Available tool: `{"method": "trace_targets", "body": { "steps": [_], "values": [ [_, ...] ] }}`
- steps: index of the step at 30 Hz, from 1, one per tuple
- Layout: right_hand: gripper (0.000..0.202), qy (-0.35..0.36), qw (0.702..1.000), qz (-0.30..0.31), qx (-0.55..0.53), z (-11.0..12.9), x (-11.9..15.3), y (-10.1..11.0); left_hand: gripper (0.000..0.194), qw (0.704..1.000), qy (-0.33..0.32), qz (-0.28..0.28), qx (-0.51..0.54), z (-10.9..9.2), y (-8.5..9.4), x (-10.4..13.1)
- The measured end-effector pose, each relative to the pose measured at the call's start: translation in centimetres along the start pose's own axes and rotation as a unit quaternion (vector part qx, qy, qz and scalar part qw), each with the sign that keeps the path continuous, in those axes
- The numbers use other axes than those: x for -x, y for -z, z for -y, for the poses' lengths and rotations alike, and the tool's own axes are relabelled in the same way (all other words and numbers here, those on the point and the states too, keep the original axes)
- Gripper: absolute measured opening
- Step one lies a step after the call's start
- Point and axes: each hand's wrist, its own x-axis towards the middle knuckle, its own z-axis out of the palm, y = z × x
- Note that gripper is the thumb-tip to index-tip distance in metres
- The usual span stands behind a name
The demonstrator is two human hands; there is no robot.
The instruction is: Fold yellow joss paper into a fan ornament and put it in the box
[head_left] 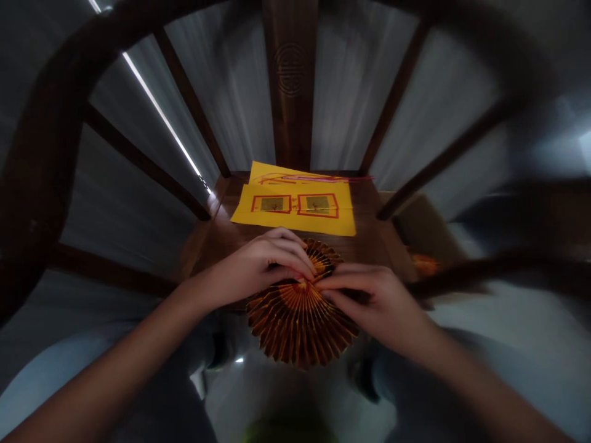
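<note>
A pleated orange and dark fan-shaped paper piece point(302, 326) spreads out in a near-round form over the front edge of the chair seat. My left hand point(272, 261) comes in from the left, its fingers closed on the pleats near the centre. From the right, my right hand point(364, 292) pinches the folds by the same centre between thumb and fingers. Both hands' fingertips are close together. Behind them lie yellow paper sheets point(295, 226) with red frames and gold-coloured squares, overlapping one another.
Thin red strands point(318, 178) lie on the rear sheet. The wooden chair seat point(369, 243) is ringed by spindles and a curved dark rail point(41, 147). At right, a box point(427, 227) stands near an orange item point(425, 264).
</note>
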Motion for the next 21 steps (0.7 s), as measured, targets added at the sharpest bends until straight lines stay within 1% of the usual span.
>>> {"method": "trace_targets", "body": {
  "steps": [3,11,17,21],
  "values": [
    [0.02,0.006,1.0,-0.01,-0.001,0.05,-0.11,-0.2,0.017,1.0,0.002,0.001,-0.005,-0.02,0.04,0.02],
    [0.018,0.007,0.999,-0.01,0.029,0.09,-0.28,-0.54,0.016,1.0,0.003,0.005,-0.008,0.0,0.05,0.01],
    [0.023,0.031,0.999,0.015,0.012,0.19,-0.48,-0.18,0.015,1.0,0.001,0.005,-0.014,0.0,0.01,0.02],
    [0.023,0.018,1.0,0.007,0.01,0.16,-0.43,-0.29,0.015,1.0,0.002,0.004,-0.01,-0.06,0.0,0.04]
  ]
}}
